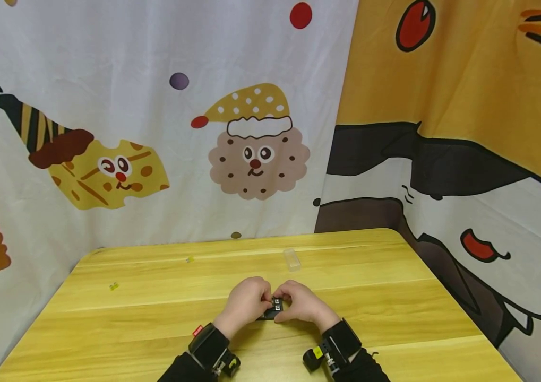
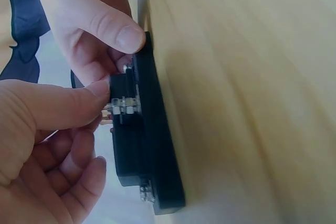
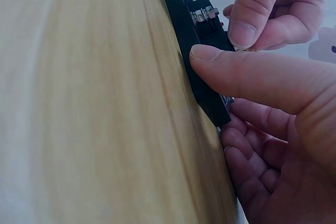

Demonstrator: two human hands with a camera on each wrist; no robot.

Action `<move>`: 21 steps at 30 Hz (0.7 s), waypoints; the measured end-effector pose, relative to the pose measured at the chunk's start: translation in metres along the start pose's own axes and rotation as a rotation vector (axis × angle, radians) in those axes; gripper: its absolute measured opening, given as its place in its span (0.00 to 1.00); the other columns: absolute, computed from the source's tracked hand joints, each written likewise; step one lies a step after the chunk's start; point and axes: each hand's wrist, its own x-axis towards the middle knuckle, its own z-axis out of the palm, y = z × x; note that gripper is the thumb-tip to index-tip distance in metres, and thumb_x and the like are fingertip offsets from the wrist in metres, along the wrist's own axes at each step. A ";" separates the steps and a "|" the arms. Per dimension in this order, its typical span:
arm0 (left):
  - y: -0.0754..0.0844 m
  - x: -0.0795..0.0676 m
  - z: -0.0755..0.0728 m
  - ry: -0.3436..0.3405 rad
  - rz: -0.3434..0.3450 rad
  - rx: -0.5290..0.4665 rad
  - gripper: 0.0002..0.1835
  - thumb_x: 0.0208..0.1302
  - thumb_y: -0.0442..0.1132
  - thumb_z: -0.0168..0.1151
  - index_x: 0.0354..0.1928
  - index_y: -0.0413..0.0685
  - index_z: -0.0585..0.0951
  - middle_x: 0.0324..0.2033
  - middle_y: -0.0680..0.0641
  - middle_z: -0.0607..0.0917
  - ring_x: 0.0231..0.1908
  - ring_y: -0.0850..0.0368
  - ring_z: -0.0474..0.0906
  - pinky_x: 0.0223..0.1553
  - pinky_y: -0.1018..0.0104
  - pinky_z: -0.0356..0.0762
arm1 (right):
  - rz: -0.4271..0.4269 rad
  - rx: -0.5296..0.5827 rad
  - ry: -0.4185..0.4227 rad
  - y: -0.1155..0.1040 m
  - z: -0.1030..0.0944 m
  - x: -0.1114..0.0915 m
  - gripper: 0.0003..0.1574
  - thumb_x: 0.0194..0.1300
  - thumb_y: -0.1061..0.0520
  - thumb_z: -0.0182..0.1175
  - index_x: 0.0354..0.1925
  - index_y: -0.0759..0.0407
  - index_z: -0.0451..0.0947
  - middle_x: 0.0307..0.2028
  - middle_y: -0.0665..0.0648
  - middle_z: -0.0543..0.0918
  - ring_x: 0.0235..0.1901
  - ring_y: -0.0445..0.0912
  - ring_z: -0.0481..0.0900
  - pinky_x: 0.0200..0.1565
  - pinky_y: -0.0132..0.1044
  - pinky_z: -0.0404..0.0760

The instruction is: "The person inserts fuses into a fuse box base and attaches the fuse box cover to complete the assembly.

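A black terminal block (image 1: 271,315) with metal bolts and nuts lies on the table between the two hands. My right hand (image 1: 307,304) holds its base by one end, the thumb along the near side and the other fingers round the far side. At the middle of the block, my left hand (image 1: 245,303) pinches a small brass-coloured piece (image 2: 106,116) between thumb and forefinger, right at the raised part. The fingertips hide most of that piece. In the left wrist view, the nuts (image 2: 125,106) show on the raised part beside the left thumb.
On the wooden table (image 1: 165,318), a clear plastic box (image 1: 292,260) stands beyond the hands. Two small yellow-green pieces lie to the left, one nearer (image 1: 114,286) and one farther back (image 1: 189,259). A printed cloth (image 1: 131,79) hangs behind the table.
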 end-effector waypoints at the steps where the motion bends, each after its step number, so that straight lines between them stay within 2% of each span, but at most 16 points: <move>1: 0.000 0.001 0.000 -0.003 -0.001 0.002 0.16 0.50 0.31 0.76 0.19 0.55 0.78 0.21 0.60 0.72 0.24 0.66 0.69 0.27 0.71 0.70 | 0.004 0.001 -0.001 0.000 0.000 0.000 0.26 0.45 0.55 0.80 0.43 0.57 0.82 0.40 0.49 0.77 0.40 0.44 0.74 0.46 0.39 0.75; 11: 0.004 0.006 -0.001 -0.038 -0.079 0.016 0.19 0.47 0.32 0.78 0.13 0.57 0.76 0.20 0.60 0.71 0.23 0.66 0.69 0.28 0.70 0.71 | 0.012 -0.001 -0.010 -0.001 -0.001 0.001 0.26 0.45 0.55 0.80 0.43 0.57 0.82 0.41 0.49 0.77 0.40 0.45 0.74 0.46 0.39 0.75; 21: 0.004 0.012 0.000 -0.074 -0.105 0.027 0.19 0.45 0.33 0.79 0.12 0.57 0.77 0.18 0.62 0.74 0.20 0.67 0.70 0.26 0.71 0.72 | 0.015 0.016 -0.014 -0.004 -0.002 0.000 0.26 0.46 0.56 0.80 0.43 0.60 0.81 0.41 0.51 0.77 0.41 0.48 0.74 0.47 0.41 0.75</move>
